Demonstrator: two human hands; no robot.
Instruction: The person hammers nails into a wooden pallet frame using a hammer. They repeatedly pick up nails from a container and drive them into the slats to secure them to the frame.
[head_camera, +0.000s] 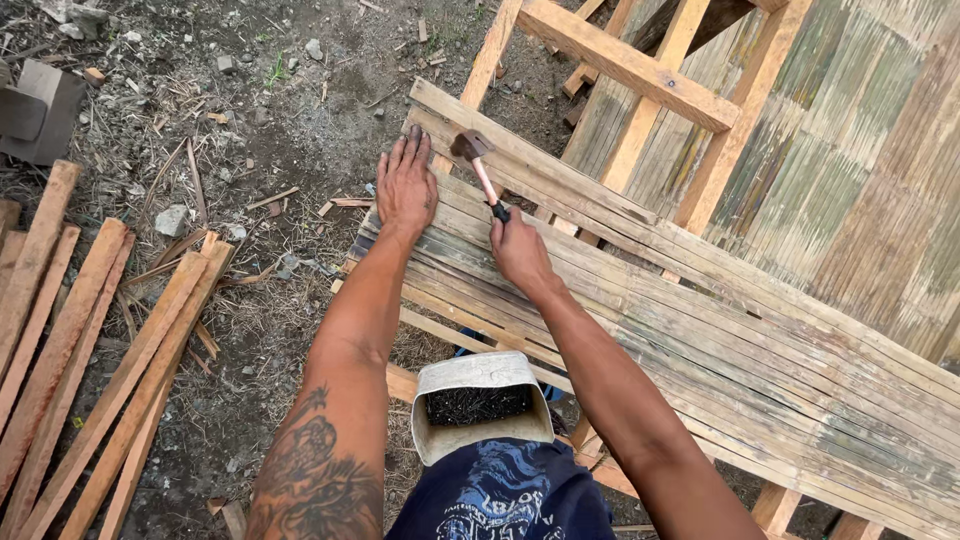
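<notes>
A squarish grey container (474, 404) of dark nails sits at the person's waist, just below the bamboo slat panel (700, 320). The left hand (405, 185) lies flat on the panel's near end, fingers spread (slats weathered grey-brown). Beside it, right-hand (520, 250) fingers wrap a wooden-handled hammer (478, 165), head above the slats.

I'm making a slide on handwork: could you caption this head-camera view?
Left hand flat on weathered bamboo slats, right hand gripping a wooden-handled hammer, open tin of dark nails at the waist.

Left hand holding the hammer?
No. The right hand grips the hammer; the left hand lies flat and open on the bamboo slats.
</notes>
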